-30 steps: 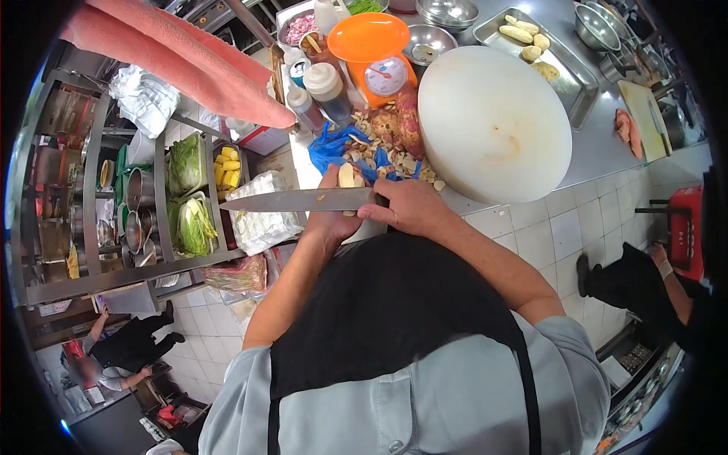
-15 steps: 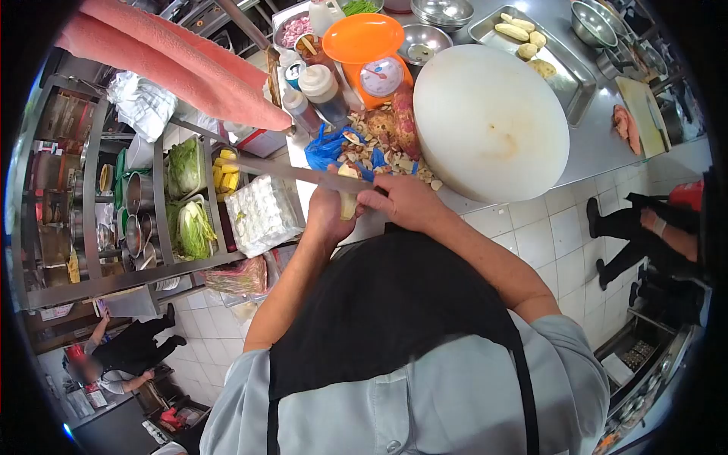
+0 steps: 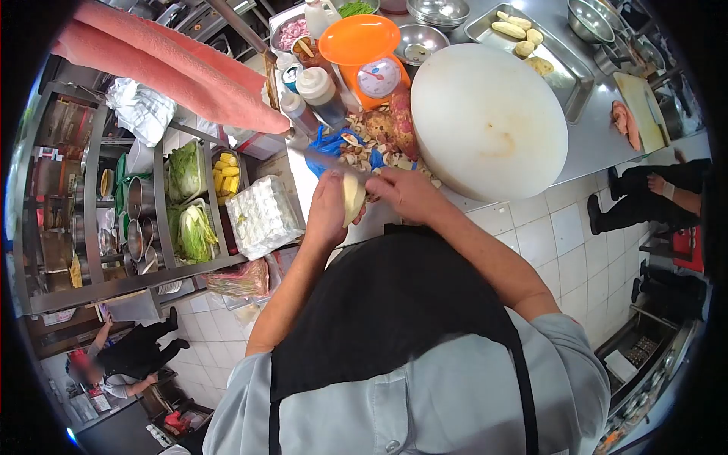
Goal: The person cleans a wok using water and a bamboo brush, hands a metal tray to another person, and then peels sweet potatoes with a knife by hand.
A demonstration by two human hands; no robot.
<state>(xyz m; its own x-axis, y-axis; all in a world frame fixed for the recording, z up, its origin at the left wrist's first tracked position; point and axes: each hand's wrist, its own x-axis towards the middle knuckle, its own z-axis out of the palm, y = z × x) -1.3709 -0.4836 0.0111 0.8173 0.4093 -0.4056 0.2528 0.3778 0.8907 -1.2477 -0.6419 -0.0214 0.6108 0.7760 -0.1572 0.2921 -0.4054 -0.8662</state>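
Note:
My left hand (image 3: 327, 212) is closed around a pale yellow peeled sweet potato (image 3: 353, 199), held upright near the table's front edge. My right hand (image 3: 409, 193) grips a knife (image 3: 327, 160); its handle is hidden in the fist and the long blade, blurred, points left across the top of the sweet potato. Just beyond my hands lie scattered peelings (image 3: 355, 155) on a crumpled blue plastic bag (image 3: 324, 144). Red-skinned unpeeled sweet potatoes (image 3: 403, 125) rest behind them, against the thick round white cutting board (image 3: 493, 114).
An orange kitchen scale (image 3: 378, 78) and squeeze bottles (image 3: 318, 91) stand behind the peelings. A metal tray (image 3: 561, 80) holds several peeled pieces. At left, a shelf carries cabbage (image 3: 199, 231) and an egg stack (image 3: 262, 212). A pink towel (image 3: 182, 68) hangs upper left. Other people stand left and right.
The knife and my right hand have shifted slightly, and the blade now sits higher over the sweet potato. My left hand has turned it so more pale flesh shows. A person at right has moved.

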